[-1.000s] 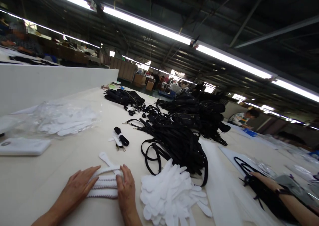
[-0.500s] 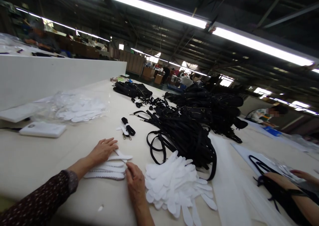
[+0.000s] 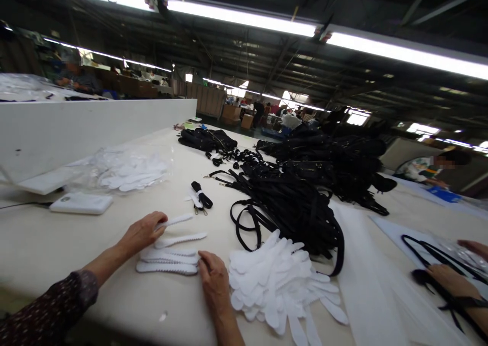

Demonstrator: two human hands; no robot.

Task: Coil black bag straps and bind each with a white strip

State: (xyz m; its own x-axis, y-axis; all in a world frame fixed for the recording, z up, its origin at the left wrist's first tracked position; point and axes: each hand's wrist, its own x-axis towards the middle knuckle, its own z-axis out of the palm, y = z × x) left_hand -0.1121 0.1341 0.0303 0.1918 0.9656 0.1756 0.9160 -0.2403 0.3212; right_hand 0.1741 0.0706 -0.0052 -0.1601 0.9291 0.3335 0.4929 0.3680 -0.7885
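My left hand [image 3: 147, 227] is closed on the left end of a white strip with a notched edge [image 3: 179, 220], which sticks out to the right from the fingers. Below it, another white strip [image 3: 183, 240] lies apart on the table. Nearer to me is a row of several overlapping white strips [image 3: 168, 268], notched along their edges. My right hand [image 3: 214, 275] is at the right ends of this row, fingers curled; whether they pinch anything is hidden. Just right of it spreads a loose pile of white strips [image 3: 274, 280].
Black straps [image 3: 285, 214] and black bags [image 3: 331, 153] are heaped beyond the pile. A bundled black strap [image 3: 202, 194] lies ahead of my left hand. At left are a white power bank [image 3: 81, 203] and a plastic bag of white strips [image 3: 131, 169]. A co-worker's hand [image 3: 452, 280] handles black straps at right.
My left hand has drawn back left and lifted, now with one strip in its fingers. The strips in the row have spread apart. My right hand stays at their ends.
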